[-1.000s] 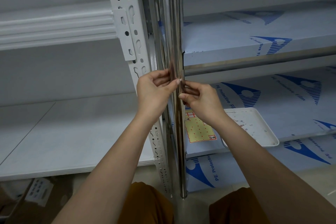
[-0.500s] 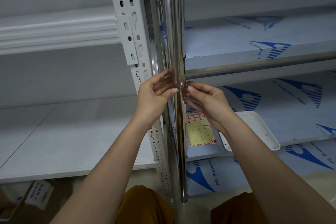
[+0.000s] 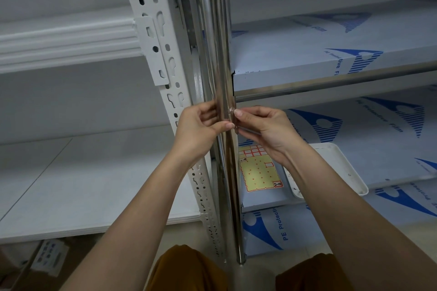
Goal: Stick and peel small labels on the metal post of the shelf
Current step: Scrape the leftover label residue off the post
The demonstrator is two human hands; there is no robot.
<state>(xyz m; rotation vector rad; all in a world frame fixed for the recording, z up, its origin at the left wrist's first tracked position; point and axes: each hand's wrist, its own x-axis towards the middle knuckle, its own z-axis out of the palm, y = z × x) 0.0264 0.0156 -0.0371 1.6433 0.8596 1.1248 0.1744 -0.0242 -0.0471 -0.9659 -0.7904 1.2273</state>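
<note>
Since the frame half a second back, both hands have closed in again on the metal post (image 3: 218, 54): we note the left hand (image 3: 198, 128) with its thumb tip laid against the post's front, and the right hand (image 3: 262, 130) brought up from the other side, its fingers (image 3: 238, 113) now curled and pinched at a small pale scrap on the chrome.

That scrap we take to be a small label (image 3: 231, 110), sitting on the post just below the upper shelf edge. Left fingers are curled behind the post, clamped on nothing we can see.

We judge the step in hand to be peeling (though pressing down cannot be ruled out). The next move would call for a nail under one corner and a slow pull.

The label sheet (image 3: 259, 170) lies on the lower shelf beside a white tray (image 3: 340, 167), partly hidden by the right forearm. The label's edges are too small and reflective to make out.
</note>
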